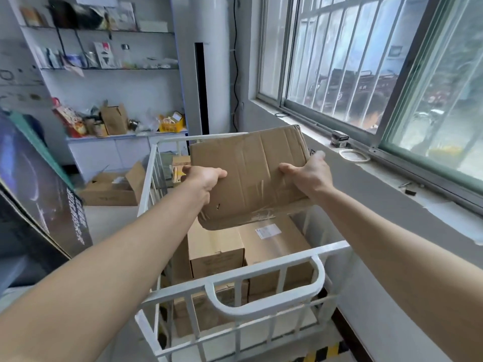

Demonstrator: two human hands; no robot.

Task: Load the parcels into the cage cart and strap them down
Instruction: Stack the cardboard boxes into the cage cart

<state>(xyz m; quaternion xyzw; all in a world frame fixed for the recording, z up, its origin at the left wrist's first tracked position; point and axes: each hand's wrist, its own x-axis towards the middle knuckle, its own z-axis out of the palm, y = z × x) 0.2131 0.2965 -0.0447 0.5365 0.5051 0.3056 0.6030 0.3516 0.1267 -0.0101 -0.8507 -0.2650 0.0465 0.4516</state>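
- Holding entry: you hold one flat, creased brown parcel [248, 176], clear tape across its upper face, in the air above the open top of the cage cart [261, 271], tilted with its near edge lower.
- Left hand [202, 178]: your grip is clamped on the parcel's left edge. The thumb lies on the upper face and the fingers are curled out of sight underneath.
- Right hand [311, 176]: your grip is clamped on the parcel's right edge in the same way, thumb on top and fingers wrapped round the side.
- Cage cart: a white barred frame with a looped handle [261, 310] on the near rail. It stands just beside the wall under the window sill [392, 184].
- Inside the cart: a left box [215, 246] and a right box [274, 246] stand upright side by side, touching. The right box carries a white label [268, 231] on top.
- Lower carton [193, 309]: seen through the near bars, below the left box.
- On the window sill: a coil of white cord [354, 155] and a small dark packet [339, 139], near each other.
- Floor beyond the cart: an open carton [112, 189] with its flaps up.
- Left edge: a large dark printed board [39, 184], leaning.
- Back wall: glass shelves [104, 69] holding small goods, with a tall white cylinder unit [198, 61] beside them.
- Floor at the cart's near corner: yellow-and-black tape [324, 352].
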